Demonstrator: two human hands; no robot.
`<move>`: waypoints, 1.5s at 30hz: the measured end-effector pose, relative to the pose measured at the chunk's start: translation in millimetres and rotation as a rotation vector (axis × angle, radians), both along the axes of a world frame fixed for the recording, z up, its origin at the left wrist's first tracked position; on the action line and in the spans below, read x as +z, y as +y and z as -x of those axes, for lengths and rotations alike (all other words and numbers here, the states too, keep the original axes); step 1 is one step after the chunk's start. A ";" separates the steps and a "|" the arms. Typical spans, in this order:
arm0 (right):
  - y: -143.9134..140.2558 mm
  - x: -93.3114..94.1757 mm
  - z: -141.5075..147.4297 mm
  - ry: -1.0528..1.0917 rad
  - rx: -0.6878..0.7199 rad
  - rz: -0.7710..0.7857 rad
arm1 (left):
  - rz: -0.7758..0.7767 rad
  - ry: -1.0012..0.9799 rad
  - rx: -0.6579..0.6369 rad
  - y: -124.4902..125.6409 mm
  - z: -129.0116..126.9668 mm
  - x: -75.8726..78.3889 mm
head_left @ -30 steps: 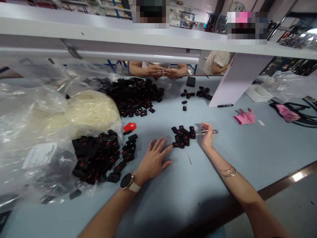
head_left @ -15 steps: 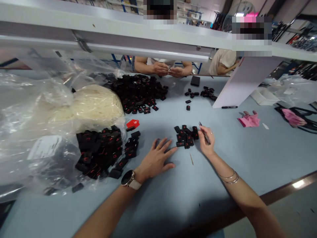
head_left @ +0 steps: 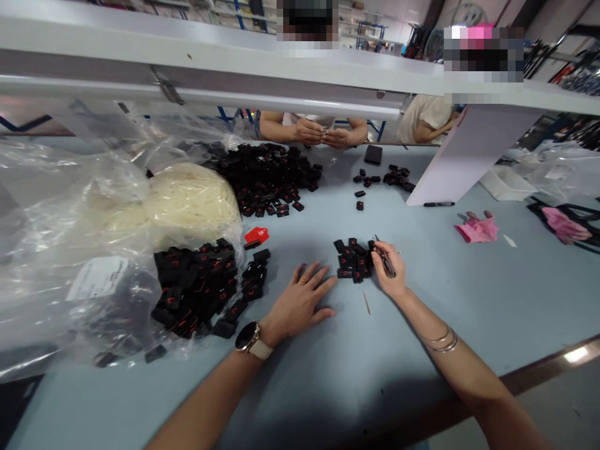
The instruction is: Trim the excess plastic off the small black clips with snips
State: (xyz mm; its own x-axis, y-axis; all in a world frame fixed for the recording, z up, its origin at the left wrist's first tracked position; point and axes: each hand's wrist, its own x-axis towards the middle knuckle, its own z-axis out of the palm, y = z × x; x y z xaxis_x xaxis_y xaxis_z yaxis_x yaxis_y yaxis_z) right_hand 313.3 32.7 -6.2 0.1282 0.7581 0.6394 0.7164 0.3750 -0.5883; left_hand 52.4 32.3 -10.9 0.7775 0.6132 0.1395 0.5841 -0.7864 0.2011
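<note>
My left hand (head_left: pixel 300 306) lies palm down on the bench with its fingers spread, its fingertips near a small cluster of black plastic pieces (head_left: pixel 354 259) with red marks. On the cluster's right side, my right hand (head_left: pixel 391 275) is closed around a slim dark metallic tool that looks like tweezers (head_left: pixel 387 262). The tool's narrow tip points away from me, beside the rightmost pieces. My fingers partly cover those pieces, so I cannot tell whether the tip touches one.
Plastic bags (head_left: pixel 56 250) and a heap of black pieces (head_left: pixel 197 287) fill the left. A larger heap (head_left: pixel 267 175) lies farther back, near a co-worker's hands (head_left: pixel 323 134). A white upright panel (head_left: pixel 464 156) supports the overhead shelf. Pink gloves (head_left: pixel 477 228) lie right.
My right hand has shifted slightly inward against the cluster's right edge, its fingers now covering part of the rightmost pieces. My left hand stays flat. The whole view has shifted slightly.
</note>
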 end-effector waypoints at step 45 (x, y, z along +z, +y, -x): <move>2.9 2.6 0.0 -0.178 0.022 -0.078 | 0.022 -0.024 0.035 -0.9 -1.5 6.1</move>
